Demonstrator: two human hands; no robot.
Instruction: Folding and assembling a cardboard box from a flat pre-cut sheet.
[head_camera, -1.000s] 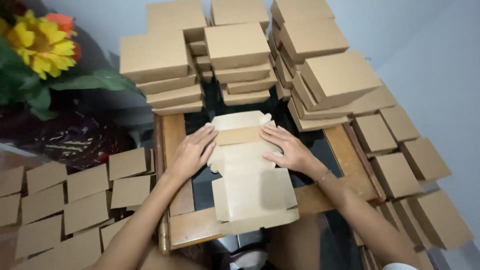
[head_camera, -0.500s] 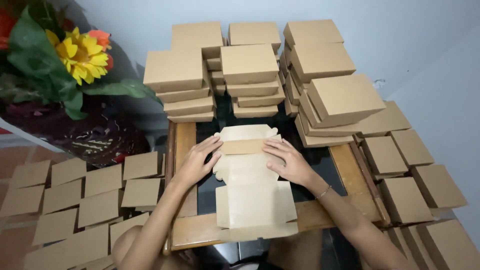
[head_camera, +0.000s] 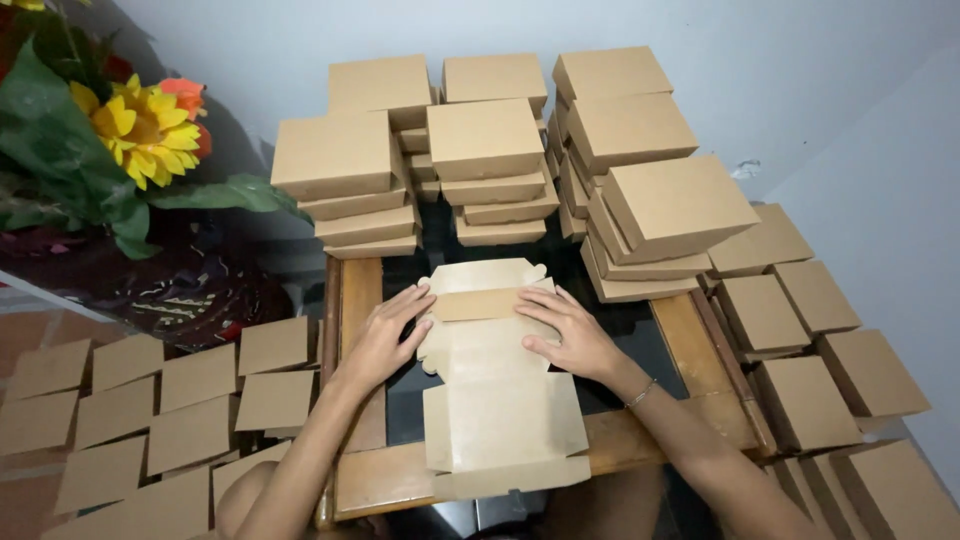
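Pale walls meet in a corner behind a small wood-framed surface (head_camera: 700, 345) with a dark glass middle, and the person leans over it from the near side. Flat on the glass lies an unfolded cardboard box blank (head_camera: 495, 375), brown and creased, its near end hanging over the front rail of the frame. The left hand (head_camera: 385, 335) rests on the blank's left edge near the far end, fingers spread flat and pointing inward; its grip is wide, pressing rather than holding. The right hand (head_camera: 565, 330) lies opposite on the right edge, fingers likewise flat and loose on the card, a thin bracelet (head_camera: 640, 393) at the wrist. Between the two sets of fingertips a narrow flap of the blank is folded across.

Behind the blank, at the far edge, stand stacks of finished boxes (head_camera: 485, 150), shut and piled several high in three uneven columns. More shut boxes (head_camera: 800, 330) spread in a single layer down the right side. To the left, lower down, flat cardboard pieces (head_camera: 195, 385) lie in rows, edges just beside one another. A bunch of flowers (head_camera: 140, 125), yellow and orange with broad green leaves, sits at the far left.
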